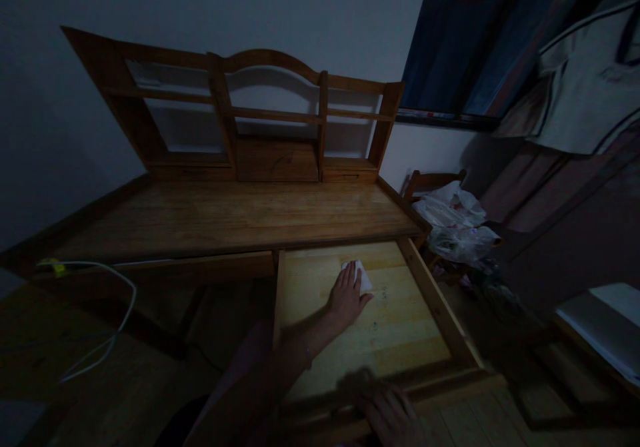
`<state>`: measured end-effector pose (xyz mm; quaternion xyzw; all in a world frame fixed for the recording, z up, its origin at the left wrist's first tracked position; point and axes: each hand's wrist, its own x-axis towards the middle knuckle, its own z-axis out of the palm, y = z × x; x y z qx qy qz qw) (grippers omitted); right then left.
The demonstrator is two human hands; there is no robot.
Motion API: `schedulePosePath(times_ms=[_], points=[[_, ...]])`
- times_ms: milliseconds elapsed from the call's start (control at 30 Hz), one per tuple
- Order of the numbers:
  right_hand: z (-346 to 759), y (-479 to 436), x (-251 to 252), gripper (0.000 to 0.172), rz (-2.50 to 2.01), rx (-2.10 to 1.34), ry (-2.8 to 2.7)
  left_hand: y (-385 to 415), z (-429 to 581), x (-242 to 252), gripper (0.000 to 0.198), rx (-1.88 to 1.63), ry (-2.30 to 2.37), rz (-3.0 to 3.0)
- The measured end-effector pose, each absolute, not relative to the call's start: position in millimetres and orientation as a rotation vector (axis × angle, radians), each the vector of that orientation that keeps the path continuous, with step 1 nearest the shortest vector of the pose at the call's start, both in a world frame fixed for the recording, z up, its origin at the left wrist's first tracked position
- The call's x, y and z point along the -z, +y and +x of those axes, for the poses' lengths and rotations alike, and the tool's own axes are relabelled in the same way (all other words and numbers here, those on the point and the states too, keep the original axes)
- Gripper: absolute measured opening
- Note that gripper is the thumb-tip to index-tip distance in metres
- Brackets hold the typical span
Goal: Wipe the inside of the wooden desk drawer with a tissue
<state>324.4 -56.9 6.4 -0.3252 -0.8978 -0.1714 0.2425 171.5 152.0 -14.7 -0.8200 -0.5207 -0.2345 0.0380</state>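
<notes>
A pulled-out wooden drawer [310,307] shows its pale bottom with small dark marks. Inside it, my left hand [347,295] lies palm down, fingers stretched out flat on a folded white cloth [364,279], pressing it against the drawer bottom. At the drawer's front edge is my right hand [393,415], its fingers bent over the front board [450,391]; its lower part is dark and cut off by the frame.
Behind the drawer stand a wooden desk top [260,210] and a shelf unit [273,115]. A white cable [131,300] hangs at the left. Plastic bags [450,210] lie on a chair at the right. Hanging clothes [590,80] and a small table [600,330] are further right.
</notes>
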Motion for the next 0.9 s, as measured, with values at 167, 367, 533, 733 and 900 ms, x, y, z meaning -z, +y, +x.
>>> schedulePosePath(times_ms=[167,367,533,733,900], points=[[324,-56,-9,0.030,-0.903,0.470,-2.442,151,172,13,0.079,0.736,-1.641,-2.465],[325,-54,-5,0.030,-0.849,0.549,-2.401,174,130,6,0.086,0.738,-2.132,-2.036],[324,-55,-12,0.037,-0.871,0.503,-2.431,180,97,4,0.089,0.707,-2.395,-1.771],[320,-55,-17,0.040,-0.875,0.435,-2.414,172,116,14,0.094,0.813,-2.375,-1.734],[322,-53,-12,0.038,-0.860,0.441,-2.387,170,143,15,0.097,0.746,-2.244,-1.993]])
